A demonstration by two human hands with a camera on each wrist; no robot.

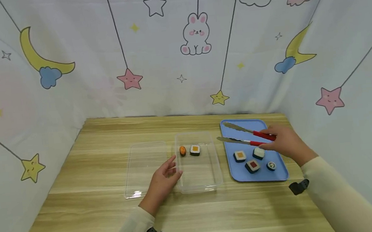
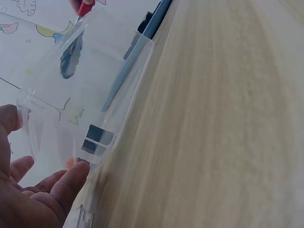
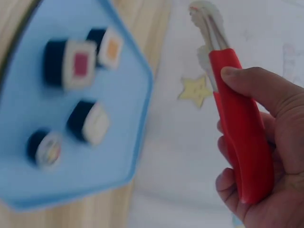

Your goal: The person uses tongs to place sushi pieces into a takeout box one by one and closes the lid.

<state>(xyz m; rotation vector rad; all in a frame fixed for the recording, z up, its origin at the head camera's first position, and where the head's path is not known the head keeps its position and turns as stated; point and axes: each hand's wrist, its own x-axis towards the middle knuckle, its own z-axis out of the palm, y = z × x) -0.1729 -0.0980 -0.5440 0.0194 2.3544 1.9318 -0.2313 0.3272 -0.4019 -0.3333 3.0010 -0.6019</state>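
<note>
My left hand [image 1: 163,180] rests its relaxed fingers against the left wall of a clear plastic box [image 1: 200,174]. In the box lie an orange-topped sushi piece [image 1: 182,151] and a square sushi roll with a yellow centre [image 1: 195,150]. My right hand [image 1: 284,143] holds tongs [image 1: 256,134] by their red handles, thumb along one handle in the right wrist view. The tongs' metal arms stand apart with nothing between them, above a blue tray [image 1: 235,176]. On the tray sit an orange-centred roll [image 1: 239,156], a red-centred roll [image 1: 252,166], a white-topped piece [image 1: 258,153] and a small round roll [image 1: 271,166].
A clear plastic lid [image 1: 147,168] lies left of the box on the wooden table [image 1: 196,219]. Behind and beside the table hangs a white curtain [image 1: 164,99] with cartoon prints. The tray stands just right of the box, near the table's right edge.
</note>
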